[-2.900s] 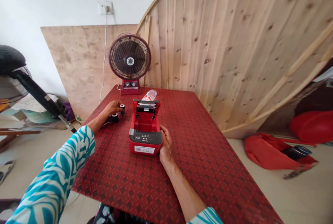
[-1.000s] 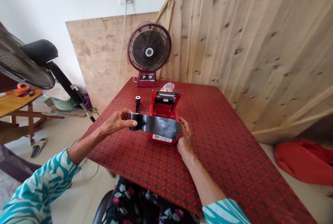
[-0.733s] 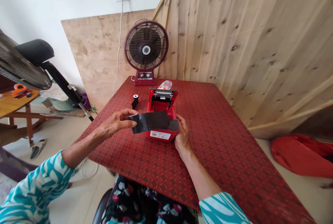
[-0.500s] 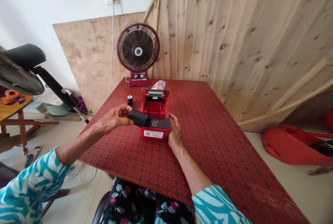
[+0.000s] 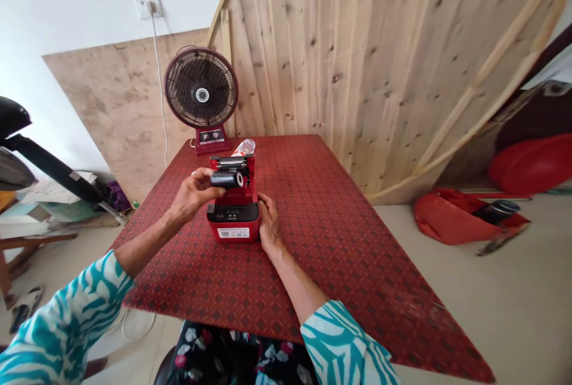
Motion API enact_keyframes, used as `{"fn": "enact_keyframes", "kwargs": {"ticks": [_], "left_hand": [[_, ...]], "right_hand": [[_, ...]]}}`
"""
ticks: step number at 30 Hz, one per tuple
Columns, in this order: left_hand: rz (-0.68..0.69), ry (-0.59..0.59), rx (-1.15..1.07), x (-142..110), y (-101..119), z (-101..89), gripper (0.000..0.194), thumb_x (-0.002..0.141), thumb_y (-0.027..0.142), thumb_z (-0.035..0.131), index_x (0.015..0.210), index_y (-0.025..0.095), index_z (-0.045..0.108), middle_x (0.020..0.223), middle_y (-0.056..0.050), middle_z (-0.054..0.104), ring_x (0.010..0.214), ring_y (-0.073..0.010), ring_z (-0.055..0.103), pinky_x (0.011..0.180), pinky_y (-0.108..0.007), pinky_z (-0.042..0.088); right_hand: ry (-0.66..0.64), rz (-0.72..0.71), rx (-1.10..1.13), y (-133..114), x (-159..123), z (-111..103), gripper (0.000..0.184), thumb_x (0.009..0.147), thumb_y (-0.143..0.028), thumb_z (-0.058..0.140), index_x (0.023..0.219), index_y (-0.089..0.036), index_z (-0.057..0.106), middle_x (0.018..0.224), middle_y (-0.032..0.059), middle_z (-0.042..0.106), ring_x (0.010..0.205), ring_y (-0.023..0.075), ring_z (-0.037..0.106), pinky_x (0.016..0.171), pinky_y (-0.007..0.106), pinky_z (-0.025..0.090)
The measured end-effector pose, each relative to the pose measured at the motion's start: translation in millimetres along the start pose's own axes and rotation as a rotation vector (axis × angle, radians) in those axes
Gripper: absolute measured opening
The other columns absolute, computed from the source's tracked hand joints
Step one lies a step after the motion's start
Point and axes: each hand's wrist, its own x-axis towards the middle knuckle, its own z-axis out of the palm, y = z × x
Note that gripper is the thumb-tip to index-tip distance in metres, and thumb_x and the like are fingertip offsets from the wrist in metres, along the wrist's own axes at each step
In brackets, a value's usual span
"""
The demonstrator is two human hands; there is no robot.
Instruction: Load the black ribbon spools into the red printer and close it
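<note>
A red and black label printer [image 5: 235,231] stands on the table with its lid raised and its red inside showing. My left hand [image 5: 193,194] pinches a black roll [image 5: 226,179] with a pale core, holding it level above the printer's open bay. The fingers are at the roll's left end, and its core end points right. Against the printer's right side lies my right hand [image 5: 270,224], its fingers curved round the casing. Behind the left hand, a small white bit of something shows; most of it is hidden.
The table [image 5: 339,242] has a patterned red cover. At its back stand a dark red fan [image 5: 202,90] and a clear bottle [image 5: 245,147] lying behind the printer. A second fan on a black pole [image 5: 58,167] is at the left. A red bag [image 5: 447,218] lies on the floor at right.
My left hand has raised the black roll from the printer's front left to above the open bay, turning its core end into sight. My right hand stays on the printer. The view has swung right.
</note>
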Motion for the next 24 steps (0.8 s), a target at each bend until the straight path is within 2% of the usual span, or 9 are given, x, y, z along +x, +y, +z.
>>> {"fn": "enact_keyframes", "kwargs": {"ticks": [2,3,7,10,15,21,24], "left_hand": [[0.185,0.083,-0.042,-8.5,4.8,-2.6,0.051,0.052,0.030,0.089,0.086,0.020,0.052,0.099,0.000,0.067,0.088,-0.0139,0.064,0.084,-0.029,0.054],[0.229,0.103,-0.024,-11.3,5.1,-3.6,0.050,0.055,0.033,0.089,0.087,0.020,0.054,0.102,-0.001,0.067,0.092,-0.0153,0.064,0.087,-0.030,0.054],[0.187,-0.006,0.214,-5.7,-12.3,-6.7,0.041,0.061,0.037,0.085,0.090,0.018,0.063,0.102,-0.006,0.067,0.093,-0.0191,0.062,0.087,-0.033,0.053],[0.238,-0.071,0.328,11.3,-32.1,-9.5,0.030,0.065,0.033,0.079,0.087,0.016,0.066,0.103,-0.008,0.065,0.093,-0.0173,0.061,0.086,-0.029,0.050],[0.067,-0.148,0.438,31.3,-41.6,-7.9,0.029,0.063,0.027,0.074,0.087,0.014,0.066,0.086,-0.005,0.066,0.078,-0.0150,0.063,0.075,-0.027,0.050],[0.065,-0.159,0.867,36.0,-27.9,-7.5,0.018,0.066,0.018,0.069,0.084,0.017,0.073,0.089,-0.005,0.072,0.082,-0.0193,0.065,0.081,-0.030,0.049],[0.001,-0.247,0.983,42.7,-23.3,-7.9,0.020,0.067,0.016,0.067,0.085,0.017,0.076,0.089,-0.006,0.074,0.083,-0.0213,0.066,0.078,-0.030,0.049]], "right_hand": [[0.003,0.000,0.006,-1.1,-0.3,0.8,0.041,0.084,-0.050,0.050,0.109,-0.023,0.068,0.114,0.0065,0.065,0.113,0.0233,0.056,0.103,0.041,0.041],[0.007,0.000,0.010,-0.9,-0.2,1.1,0.041,0.083,-0.050,0.050,0.108,-0.023,0.068,0.113,0.0065,0.065,0.112,0.0232,0.057,0.103,0.041,0.041],[0.020,0.018,0.029,3.1,1.2,1.8,0.042,0.082,-0.051,0.052,0.110,-0.022,0.068,0.116,0.0067,0.065,0.114,0.0236,0.056,0.105,0.042,0.040],[0.010,0.032,0.035,6.0,2.6,2.2,0.043,0.083,-0.051,0.051,0.110,-0.022,0.068,0.117,0.0069,0.065,0.114,0.0235,0.056,0.104,0.042,0.040],[0.004,0.026,0.020,6.4,3.6,1.8,0.042,0.083,-0.051,0.050,0.109,-0.023,0.068,0.115,0.0065,0.066,0.113,0.0236,0.056,0.104,0.042,0.040],[0.003,0.023,0.028,3.4,1.7,1.5,0.042,0.083,-0.050,0.050,0.110,-0.023,0.067,0.116,0.0066,0.065,0.112,0.0232,0.056,0.103,0.041,0.041],[0.009,0.013,0.026,3.8,1.8,1.4,0.044,0.082,-0.052,0.051,0.111,-0.022,0.067,0.115,0.0073,0.065,0.112,0.0237,0.056,0.104,0.041,0.040]]}}
